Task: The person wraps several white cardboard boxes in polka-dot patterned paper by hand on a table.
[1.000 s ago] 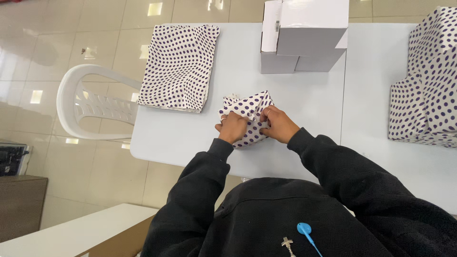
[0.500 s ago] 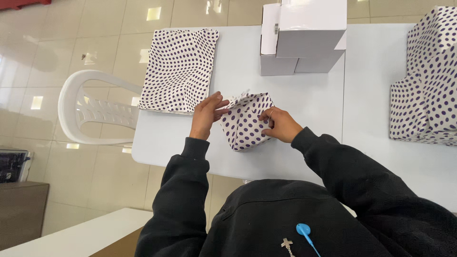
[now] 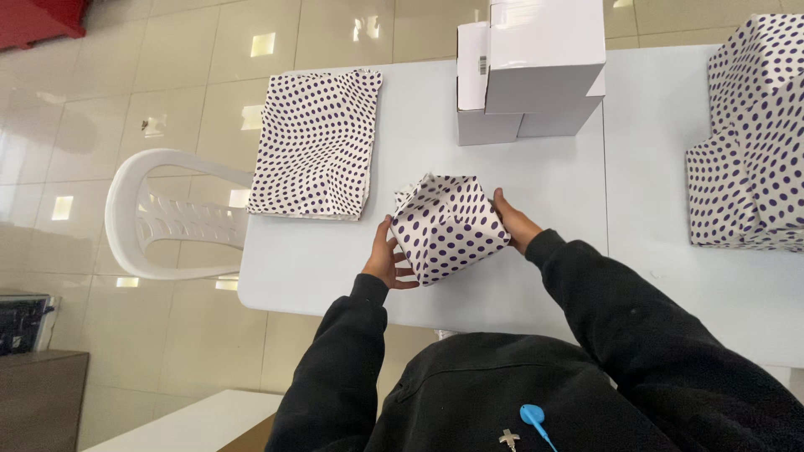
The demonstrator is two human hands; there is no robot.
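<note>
small box wrapped in white purple-dotted paper (image 3: 450,228) is gripped on white table (image 3: 536,180); left hand (image 3: 387,259) fingers curled against its side; right hand (image 3: 515,222) fingers pressed flat opposite.

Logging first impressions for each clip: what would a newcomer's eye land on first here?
First, the box wrapped in purple-dotted paper at the middle of the white table, with the left hand and right hand pressed against its opposite sides. Next, the stack of matching dotted sheets to its left and the plain white boxes at the far edge. More dotted parcels are piled at the right.
</note>
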